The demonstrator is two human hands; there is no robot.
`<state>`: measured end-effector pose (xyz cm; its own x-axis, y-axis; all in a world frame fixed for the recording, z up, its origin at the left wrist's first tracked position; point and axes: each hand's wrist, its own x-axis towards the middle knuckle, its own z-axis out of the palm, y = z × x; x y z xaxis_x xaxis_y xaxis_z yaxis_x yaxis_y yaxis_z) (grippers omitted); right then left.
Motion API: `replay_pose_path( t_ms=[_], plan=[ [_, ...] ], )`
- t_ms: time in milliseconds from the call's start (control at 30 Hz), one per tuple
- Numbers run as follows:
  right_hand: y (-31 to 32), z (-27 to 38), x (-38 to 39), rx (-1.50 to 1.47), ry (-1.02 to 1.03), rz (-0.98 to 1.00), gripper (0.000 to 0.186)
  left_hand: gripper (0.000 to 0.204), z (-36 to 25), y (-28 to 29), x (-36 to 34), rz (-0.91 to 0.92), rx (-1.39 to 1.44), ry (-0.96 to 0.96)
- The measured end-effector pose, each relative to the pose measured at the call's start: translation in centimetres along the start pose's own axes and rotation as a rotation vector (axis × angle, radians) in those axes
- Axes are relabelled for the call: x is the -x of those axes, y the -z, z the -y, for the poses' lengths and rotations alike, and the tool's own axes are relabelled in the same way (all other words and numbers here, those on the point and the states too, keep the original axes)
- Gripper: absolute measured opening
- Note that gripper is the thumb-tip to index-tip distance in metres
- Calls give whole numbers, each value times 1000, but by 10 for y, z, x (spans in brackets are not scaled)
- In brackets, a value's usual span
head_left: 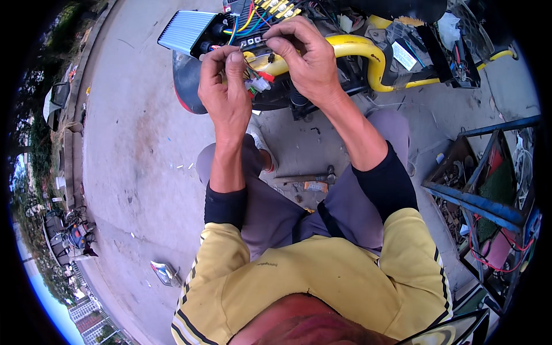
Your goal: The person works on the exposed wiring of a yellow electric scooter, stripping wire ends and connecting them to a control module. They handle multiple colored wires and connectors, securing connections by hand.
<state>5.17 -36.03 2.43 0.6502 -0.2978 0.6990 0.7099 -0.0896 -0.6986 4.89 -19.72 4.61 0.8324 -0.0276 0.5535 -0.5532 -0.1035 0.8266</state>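
The yellow shirt (313,267) lay nearest; both hands (315,70) pinched thin wires (264,39) above a yellow tube (352,45), finned box (190,30) far left.

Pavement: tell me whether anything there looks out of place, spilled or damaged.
Yes: what looks like a lamp lies loose on the pavement at lower left, attached to nothing. Farther forward, a brownish stain discolours the surface, perhaps an old spill. A hammer lies between the legs, easily kicked.

One left hand (227,89) at eleven, one right hand (314,64) at twelve — two in all; one finned box (188,31) at eleven, one yellow tube (349,43) at one, one hammer (299,178) mid-dial, one loose lamp (165,273) toward eight — wires (235,29) too tangled to count.
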Motion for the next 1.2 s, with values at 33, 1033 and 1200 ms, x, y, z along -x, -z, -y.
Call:
replay_pose_path(
  t_ms=[33,1033,1200],
  plan=[
    [0,1,-1,4,1,3,10,19,1,1,0,-9,11,-6],
    [1,-10,0,-63,-56,-6,10,18,-17,19,-14,55,-14,70],
    [-2,-3,-1,-113,-168,47,10,19,-13,28,-19,22,-82,46]
  ],
)
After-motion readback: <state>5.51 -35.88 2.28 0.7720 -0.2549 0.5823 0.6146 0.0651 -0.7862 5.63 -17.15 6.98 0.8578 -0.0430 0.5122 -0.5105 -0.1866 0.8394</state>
